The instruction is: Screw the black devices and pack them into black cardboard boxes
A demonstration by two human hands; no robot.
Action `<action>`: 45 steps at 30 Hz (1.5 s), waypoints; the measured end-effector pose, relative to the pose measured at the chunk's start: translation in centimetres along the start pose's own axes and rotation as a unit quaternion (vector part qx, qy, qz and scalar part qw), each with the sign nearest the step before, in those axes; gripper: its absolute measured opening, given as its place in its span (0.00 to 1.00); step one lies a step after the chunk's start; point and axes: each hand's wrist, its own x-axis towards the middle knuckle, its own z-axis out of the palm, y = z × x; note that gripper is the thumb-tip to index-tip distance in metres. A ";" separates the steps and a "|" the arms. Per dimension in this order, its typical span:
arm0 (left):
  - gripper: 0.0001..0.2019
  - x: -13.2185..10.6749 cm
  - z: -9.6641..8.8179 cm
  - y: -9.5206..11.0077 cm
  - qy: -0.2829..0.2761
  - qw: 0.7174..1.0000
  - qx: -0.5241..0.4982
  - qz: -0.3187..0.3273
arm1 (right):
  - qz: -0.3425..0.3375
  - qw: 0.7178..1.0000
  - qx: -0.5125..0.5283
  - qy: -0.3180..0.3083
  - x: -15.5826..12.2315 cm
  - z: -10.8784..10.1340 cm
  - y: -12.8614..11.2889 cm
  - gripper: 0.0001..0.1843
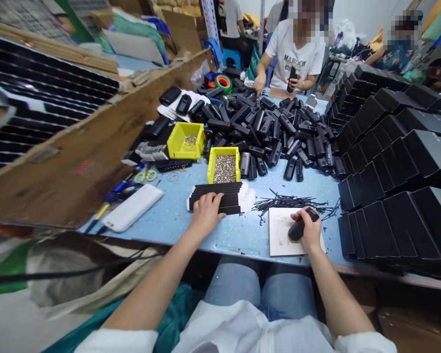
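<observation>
My left hand (pixel 206 212) lies flat, fingers spread, on top of a stack of black strips (pixel 220 196). The stack sits on the blue table (pixel 176 220) just in front of me and under my palm. My right hand (pixel 308 228) is curled around a black device (pixel 297 230), whose lower end rests on a white sheet (pixel 282 242) near the table's front edge. A scatter of thin black sticks (pixel 290 201) lies just beyond the sheet.

Right behind the stack stands a yellow bin (pixel 210 169) filled with small silvery screws (pixel 225 169). A second yellow bin (pixel 176 142), further left, holds only a few small metal pieces (pixel 189 142). Beyond both is a large pile of black devices (pixel 275 130). Black boxes (pixel 397 166) are stacked in rows to my right.
</observation>
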 end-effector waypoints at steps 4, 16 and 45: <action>0.16 0.7 -3.8 1.3 -0.012 0.993 -0.108 -0.034 | -0.077 0.975 -0.163 0.130 0.1 -0.8 -1.0 0.42; 0.32 -7.4 -5.0 10.5 -0.248 0.724 -0.640 -0.071 | -0.346 0.860 -0.305 -0.221 -7.0 5.6 -7.6 0.18; 0.27 -5.4 -2.3 8.5 -0.141 0.474 -0.811 -0.313 | -0.137 0.798 -0.473 -0.347 0.0 -5.3 -6.1 0.24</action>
